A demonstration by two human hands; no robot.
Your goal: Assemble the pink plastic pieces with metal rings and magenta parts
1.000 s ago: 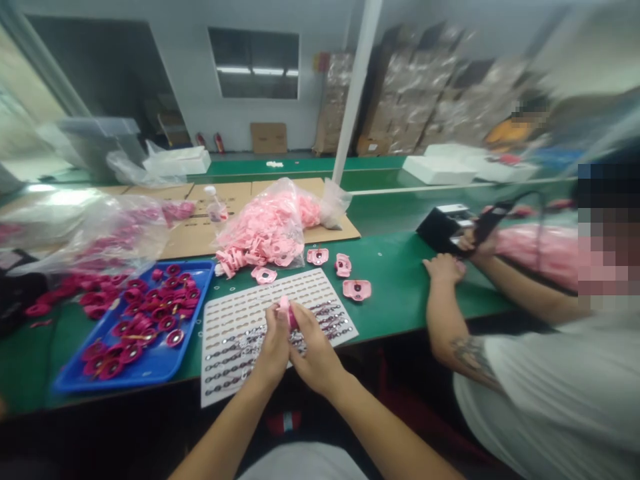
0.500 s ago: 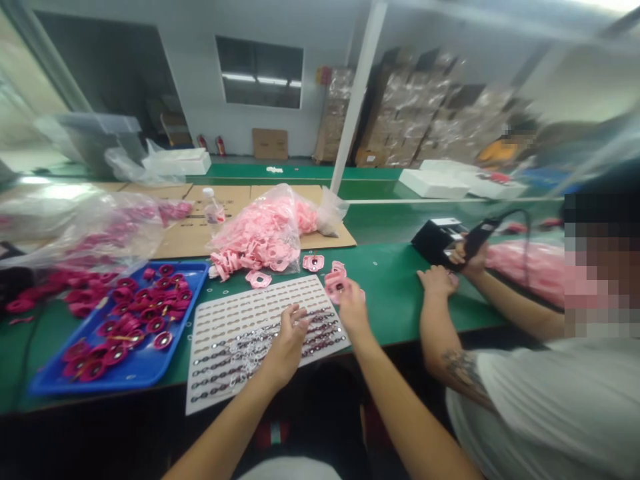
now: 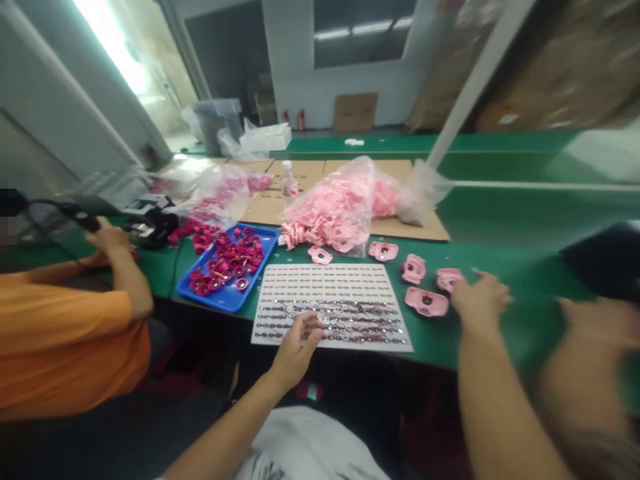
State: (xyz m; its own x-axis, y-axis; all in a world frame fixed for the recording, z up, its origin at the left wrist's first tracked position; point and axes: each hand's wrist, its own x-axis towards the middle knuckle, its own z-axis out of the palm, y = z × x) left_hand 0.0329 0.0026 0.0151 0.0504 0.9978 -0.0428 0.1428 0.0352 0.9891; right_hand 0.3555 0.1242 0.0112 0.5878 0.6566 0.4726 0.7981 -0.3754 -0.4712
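Observation:
My left hand [image 3: 299,341] rests on the near edge of a white sheet [image 3: 330,280] lined with rows of small metal rings. Its fingers are curled together, tips down on the rings. What they pinch, if anything, is too small to see. My right hand [image 3: 479,298] reaches out to the right of the sheet. It touches a pink plastic part [image 3: 446,276] on the green table [image 3: 500,260]. Its fingers are smeared by motion. Two more pink parts [image 3: 425,301] [image 3: 413,268] lie just left of it.
A blue tray [image 3: 225,297] of magenta parts stands left of the sheet. A clear bag of pink parts [image 3: 345,207] lies on cardboard behind it. A person in an orange shirt [image 3: 60,347] works at the left with a black tool. Another person's blurred arm [image 3: 590,340] is at the right.
My head has turned left and the view has swung. My hands parted. The right carried a pink part out to the right of the sheet, while the left dropped onto the rings.

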